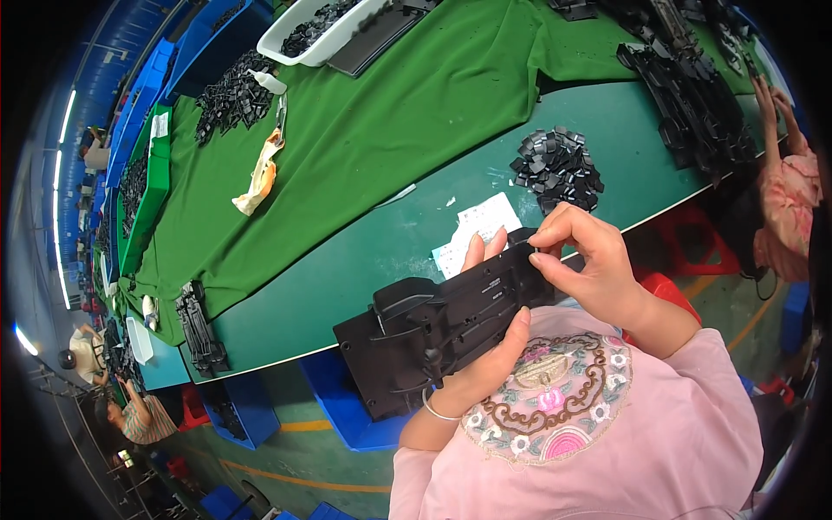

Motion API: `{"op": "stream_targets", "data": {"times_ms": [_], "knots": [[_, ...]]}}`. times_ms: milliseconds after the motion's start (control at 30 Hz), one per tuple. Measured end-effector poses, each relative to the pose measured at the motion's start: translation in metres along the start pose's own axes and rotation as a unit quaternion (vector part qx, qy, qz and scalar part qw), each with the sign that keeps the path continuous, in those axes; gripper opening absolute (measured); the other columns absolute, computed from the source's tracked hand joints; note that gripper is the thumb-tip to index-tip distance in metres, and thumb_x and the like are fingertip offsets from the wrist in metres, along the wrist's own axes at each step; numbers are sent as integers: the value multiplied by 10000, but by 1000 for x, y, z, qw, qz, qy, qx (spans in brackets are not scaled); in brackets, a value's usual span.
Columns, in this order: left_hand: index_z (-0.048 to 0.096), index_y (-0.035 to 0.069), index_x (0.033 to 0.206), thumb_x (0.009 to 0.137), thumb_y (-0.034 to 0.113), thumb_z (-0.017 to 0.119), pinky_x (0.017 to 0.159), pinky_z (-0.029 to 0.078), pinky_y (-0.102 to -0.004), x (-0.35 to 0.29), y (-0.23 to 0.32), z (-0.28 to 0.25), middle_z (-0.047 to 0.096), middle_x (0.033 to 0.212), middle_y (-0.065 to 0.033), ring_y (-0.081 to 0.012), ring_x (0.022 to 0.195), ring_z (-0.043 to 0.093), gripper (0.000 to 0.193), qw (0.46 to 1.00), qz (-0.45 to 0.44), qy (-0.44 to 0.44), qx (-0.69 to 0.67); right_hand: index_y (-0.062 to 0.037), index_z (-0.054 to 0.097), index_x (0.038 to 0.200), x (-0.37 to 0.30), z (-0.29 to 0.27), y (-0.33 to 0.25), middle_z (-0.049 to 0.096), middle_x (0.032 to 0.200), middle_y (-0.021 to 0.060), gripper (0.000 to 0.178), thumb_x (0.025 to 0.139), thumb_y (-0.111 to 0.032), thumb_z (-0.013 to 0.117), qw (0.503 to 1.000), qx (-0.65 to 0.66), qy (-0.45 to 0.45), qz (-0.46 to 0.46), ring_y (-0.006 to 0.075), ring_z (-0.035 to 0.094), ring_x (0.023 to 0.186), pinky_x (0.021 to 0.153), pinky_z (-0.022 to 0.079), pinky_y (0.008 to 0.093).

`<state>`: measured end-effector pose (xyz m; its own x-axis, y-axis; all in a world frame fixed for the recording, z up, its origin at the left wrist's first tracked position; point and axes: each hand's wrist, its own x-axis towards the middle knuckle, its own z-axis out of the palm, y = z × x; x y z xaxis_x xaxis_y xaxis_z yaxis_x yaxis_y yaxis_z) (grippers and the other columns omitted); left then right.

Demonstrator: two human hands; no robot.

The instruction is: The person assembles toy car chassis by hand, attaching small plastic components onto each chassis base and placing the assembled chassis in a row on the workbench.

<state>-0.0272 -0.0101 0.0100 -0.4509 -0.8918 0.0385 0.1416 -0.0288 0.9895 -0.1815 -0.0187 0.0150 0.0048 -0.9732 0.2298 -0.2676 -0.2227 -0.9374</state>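
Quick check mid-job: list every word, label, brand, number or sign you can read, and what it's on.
None readable.
Black plastic part in the left hand: small pale markings, too small to read.
White sheet on the table: faint print, too blurred to read.
White label on the green bin: too small to read.

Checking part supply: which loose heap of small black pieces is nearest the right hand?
The heap on the bare green tabletop, just beyond the right hand; the other loose heap lies farther off, on the green cloth beside a white bottle.
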Motion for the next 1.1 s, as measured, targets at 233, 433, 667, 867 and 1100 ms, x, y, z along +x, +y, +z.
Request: {"op": "stream_targets", "data": {"times_ms": [233, 433, 667, 867, 1100], "knots": [[38, 1, 1308, 736, -30, 449, 954, 283, -323, -1, 1, 0, 213, 1334, -160, -216, 1190, 294, 705, 1000, -6, 2, 6, 6, 518, 777, 4, -6, -2, 511, 695, 60, 131, 674, 34, 594, 999, -27, -41, -11, 127, 543, 588, 519, 417, 230], [68, -20, 1301, 738, -23, 456, 957, 270, -320, -3, -1, -2, 222, 1329, -163, -219, 1194, 290, 684, 999, 8, -9, 36, 2, 520, 772, 5, -9, -2, 530, 701, 66, 128, 675, 21, 600, 998, -7, -60, 17, 138, 563, 609, 525, 419, 234], [57, -20, 1296, 751, 30, 482, 941, 310, -342, -5, -1, -1, 252, 1306, -194, -241, 1140, 368, 693, 992, 38, 7, 123, -1, 508, 757, 6, -7, -6, 522, 693, 46, 111, 696, -13, 601, 994, 60, -64, 66, 115, 526, 599, 524, 405, 224], [61, -15, 1299, 754, 25, 482, 923, 326, -343, -3, -2, -4, 247, 1308, -204, -241, 1124, 386, 690, 983, 68, -11, 171, 5, 482, 726, 7, -8, -6, 449, 686, 36, 98, 735, -46, 566, 996, -5, -80, 44, 107, 477, 582, 510, 385, 221], [72, 16, 1306, 760, -6, 477, 909, 341, -352, -6, 4, -1, 235, 1311, -212, -266, 1148, 362, 680, 976, 70, -13, 204, 12, 464, 710, 7, -4, -8, 417, 684, 37, 86, 739, -24, 536, 995, -7, -90, 36, 106, 475, 582, 507, 384, 223]]}}
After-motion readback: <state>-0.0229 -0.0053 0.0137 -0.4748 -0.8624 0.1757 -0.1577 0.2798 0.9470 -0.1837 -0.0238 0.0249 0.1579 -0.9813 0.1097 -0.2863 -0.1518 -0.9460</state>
